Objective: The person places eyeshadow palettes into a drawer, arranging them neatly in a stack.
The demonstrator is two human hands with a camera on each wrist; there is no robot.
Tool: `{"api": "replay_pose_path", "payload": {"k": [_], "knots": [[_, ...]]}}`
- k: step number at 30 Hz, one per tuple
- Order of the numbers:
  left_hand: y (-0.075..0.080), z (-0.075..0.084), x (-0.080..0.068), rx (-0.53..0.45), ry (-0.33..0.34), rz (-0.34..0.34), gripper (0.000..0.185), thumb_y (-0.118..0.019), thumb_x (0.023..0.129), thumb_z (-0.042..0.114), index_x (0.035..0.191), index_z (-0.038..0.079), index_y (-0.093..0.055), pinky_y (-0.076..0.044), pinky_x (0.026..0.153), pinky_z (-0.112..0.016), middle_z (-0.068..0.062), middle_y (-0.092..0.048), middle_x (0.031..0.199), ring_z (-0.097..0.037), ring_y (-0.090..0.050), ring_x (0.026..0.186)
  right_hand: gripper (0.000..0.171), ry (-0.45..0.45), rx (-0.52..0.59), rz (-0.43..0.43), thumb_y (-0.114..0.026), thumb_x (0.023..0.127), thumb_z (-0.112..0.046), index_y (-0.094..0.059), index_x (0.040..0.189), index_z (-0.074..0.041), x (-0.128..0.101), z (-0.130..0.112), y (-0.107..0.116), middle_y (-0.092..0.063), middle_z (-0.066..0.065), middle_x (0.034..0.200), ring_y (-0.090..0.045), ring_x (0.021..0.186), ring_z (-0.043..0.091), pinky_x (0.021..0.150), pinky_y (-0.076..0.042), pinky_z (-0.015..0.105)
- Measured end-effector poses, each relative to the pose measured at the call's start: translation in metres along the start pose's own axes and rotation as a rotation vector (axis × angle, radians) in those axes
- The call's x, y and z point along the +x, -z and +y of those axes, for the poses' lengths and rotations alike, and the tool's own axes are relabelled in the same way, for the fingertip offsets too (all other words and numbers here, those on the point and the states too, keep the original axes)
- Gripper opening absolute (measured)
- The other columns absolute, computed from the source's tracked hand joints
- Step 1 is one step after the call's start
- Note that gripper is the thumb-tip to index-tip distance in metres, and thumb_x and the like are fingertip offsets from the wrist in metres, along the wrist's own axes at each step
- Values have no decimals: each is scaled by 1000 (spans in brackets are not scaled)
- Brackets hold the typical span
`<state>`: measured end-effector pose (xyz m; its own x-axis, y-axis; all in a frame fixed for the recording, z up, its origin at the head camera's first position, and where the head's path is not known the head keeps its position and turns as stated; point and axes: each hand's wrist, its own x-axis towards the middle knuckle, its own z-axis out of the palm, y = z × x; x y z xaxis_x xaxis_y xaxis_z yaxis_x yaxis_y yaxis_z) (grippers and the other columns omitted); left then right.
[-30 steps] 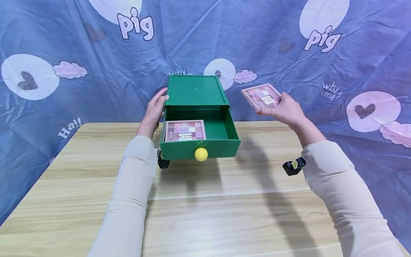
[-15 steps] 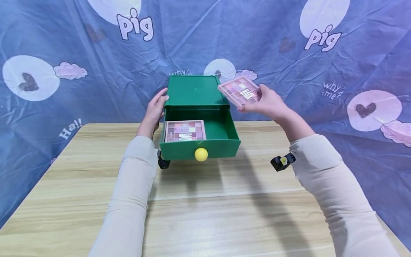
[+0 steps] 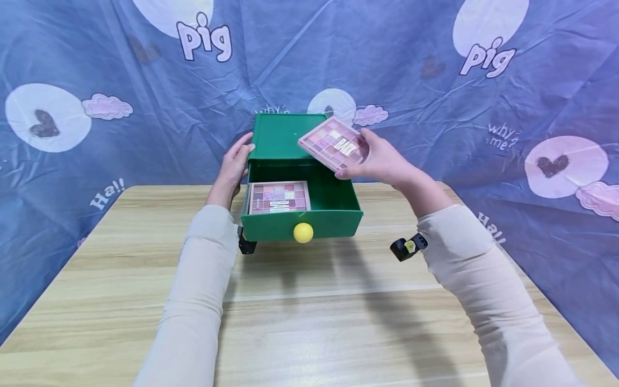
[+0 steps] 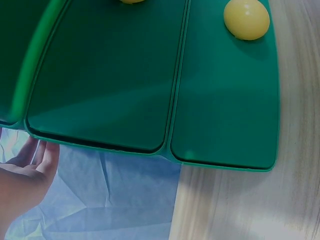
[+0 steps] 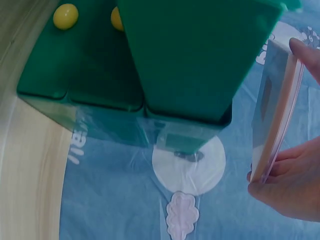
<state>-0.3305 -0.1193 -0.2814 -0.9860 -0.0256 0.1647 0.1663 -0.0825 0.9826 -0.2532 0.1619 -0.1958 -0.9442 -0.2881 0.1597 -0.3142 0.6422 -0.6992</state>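
Note:
A green drawer cabinet stands on the table, its top drawer pulled out towards me. Inside that drawer, on the left, lies one eyeshadow palette; its right part shows bare green floor. My right hand grips a second eyeshadow palette by its right edges, tilted, above the drawer's back right. The right wrist view shows this held palette nearly edge-on, apart from the drawer. My left hand rests on the cabinet's left side with its fingers extended; in the left wrist view the fingers touch the wall.
Below the drawn-out drawer, the cabinet has two shut drawers with yellow knobs. Another yellow knob sticks out from the top drawer's front. A blue printed cloth hangs behind the wooden table.
My right hand has carried the palette leftward, from beside the cabinet to above the drawer's back right. My left hand, the cabinet and the palette in the drawer have stayed put.

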Motion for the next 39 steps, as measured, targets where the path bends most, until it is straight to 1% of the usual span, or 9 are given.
{"api": "replay_pose_path", "payload": {"k": [2,4,7,9,14,21,26,32,39], "knots": [[0,0,0,0,-4,1,44,-48,85,29,128,27,-43,-31,88,-40,0,-40,127,-16,-41,104,83,23,22,-29,-77,62,-20,-28,125,0,1,-1,-3,-48,11,100,-45,86,19,77,-35,30],[0,0,0,2,-9,2,44,-48,84,29,128,26,-43,-30,89,-41,2,-38,128,-15,-41,106,84,41,19,-51,-77,61,-20,-27,127,0,2,-1,-7,-47,11,102,-44,88,19,79,-35,30],[-1,0,0,-5,-7,7,44,-48,84,28,128,26,-44,-31,88,-40,2,-37,129,-16,-41,105,93,51,-11,-83,-77,61,-24,-22,132,-1,4,-2,-12,-43,9,107,-40,93,19,84,-31,32],[-1,0,0,-9,-4,8,44,-48,84,28,128,26,-44,-33,88,-39,2,-37,129,-16,-41,105,99,59,-25,-104,-77,61,-25,-17,135,-2,4,-2,-14,-40,9,113,-38,98,20,88,-28,33],[-2,0,0,-8,0,9,45,-49,84,28,128,26,-43,-33,87,-38,2,-35,130,-17,-42,105,104,99,-42,-156,-77,61,-25,-10,138,-5,3,-6,-19,-33,9,125,-34,105,21,92,-26,36],[-1,0,1,18,-7,19,44,-48,84,28,128,26,-43,-32,87,-40,2,-36,130,-16,-42,101,105,150,-63,-236,-78,59,-25,-11,138,-6,1,-13,-27,-28,6,133,-33,108,17,92,-27,33],[-1,1,1,28,-2,15,45,-48,84,29,129,26,-43,-32,87,-40,2,-36,130,-16,-40,104,102,186,-41,-301,-77,60,-22,-13,138,-6,2,-16,-31,-29,6,131,-32,108,17,92,-27,33],[-1,3,0,24,-2,8,45,-48,84,29,129,26,-43,-33,87,-40,4,-33,132,-16,-39,106,100,204,-14,-368,-77,60,-19,-15,137,-4,4,-18,-36,-30,6,129,-33,106,17,91,-28,32],[-1,4,-1,19,6,13,45,-48,84,28,129,26,-43,-31,89,-41,3,-31,133,-15,-36,110,98,191,-25,-418,-77,60,-19,-18,137,-6,8,-17,-39,-35,3,130,-34,108,14,92,-26,30]]}}
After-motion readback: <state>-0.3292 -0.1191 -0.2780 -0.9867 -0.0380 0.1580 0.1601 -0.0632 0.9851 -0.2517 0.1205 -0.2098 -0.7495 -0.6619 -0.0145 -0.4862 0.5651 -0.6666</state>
